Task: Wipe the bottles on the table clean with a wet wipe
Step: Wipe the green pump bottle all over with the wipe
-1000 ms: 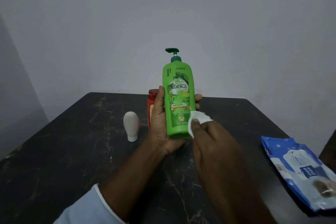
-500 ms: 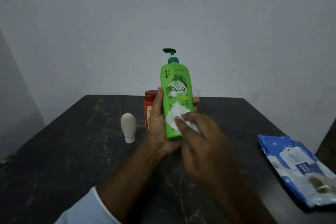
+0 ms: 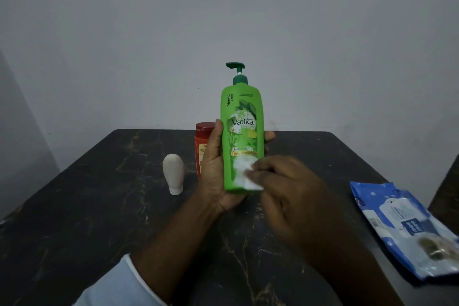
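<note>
My left hand grips the green bottle upright over table centre. My right hand presses the wipe on its lower front, fingers too blurred to read. The red bottle and tube, at ten o'clock, I judge not yet wiped.

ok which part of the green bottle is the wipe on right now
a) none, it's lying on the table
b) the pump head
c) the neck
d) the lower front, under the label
d: the right hand holds the wet wipe against the lower front of the green bottle, which the left hand grips.
</note>
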### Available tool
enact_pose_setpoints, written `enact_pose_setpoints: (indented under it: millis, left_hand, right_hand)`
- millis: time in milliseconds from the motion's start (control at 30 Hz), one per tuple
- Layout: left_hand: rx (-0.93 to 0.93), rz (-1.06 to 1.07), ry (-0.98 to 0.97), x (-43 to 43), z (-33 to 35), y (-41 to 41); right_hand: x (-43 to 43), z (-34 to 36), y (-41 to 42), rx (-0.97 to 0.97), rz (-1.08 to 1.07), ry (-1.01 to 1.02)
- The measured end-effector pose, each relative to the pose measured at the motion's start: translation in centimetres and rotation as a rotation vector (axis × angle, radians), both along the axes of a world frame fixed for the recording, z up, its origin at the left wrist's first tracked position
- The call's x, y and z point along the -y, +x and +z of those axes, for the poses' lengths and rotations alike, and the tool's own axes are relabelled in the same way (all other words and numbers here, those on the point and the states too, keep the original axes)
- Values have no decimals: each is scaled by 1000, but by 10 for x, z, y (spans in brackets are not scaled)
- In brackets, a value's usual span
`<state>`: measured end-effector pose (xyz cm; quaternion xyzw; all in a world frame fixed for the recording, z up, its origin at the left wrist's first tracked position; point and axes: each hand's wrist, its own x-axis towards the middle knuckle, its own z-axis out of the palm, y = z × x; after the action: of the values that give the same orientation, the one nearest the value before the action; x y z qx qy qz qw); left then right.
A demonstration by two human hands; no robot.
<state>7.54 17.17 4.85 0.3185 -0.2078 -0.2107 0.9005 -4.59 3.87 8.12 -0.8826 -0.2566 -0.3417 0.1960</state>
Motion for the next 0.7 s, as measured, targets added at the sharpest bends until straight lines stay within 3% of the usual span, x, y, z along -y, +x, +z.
enact_pose_setpoints:
  millis: [200, 433, 700]
  left_hand:
    - [25, -87, 38, 9, -5, -5]
    - [-28, -48, 78, 4, -6, 0]
    - [-13, -11, 6, 8, -4, -1]
  right_hand:
    - [18, -2, 15, -26, -84, 216]
    - [9, 6, -2, -101, 36, -20]
    - [2, 2, 0, -107, -135, -57]
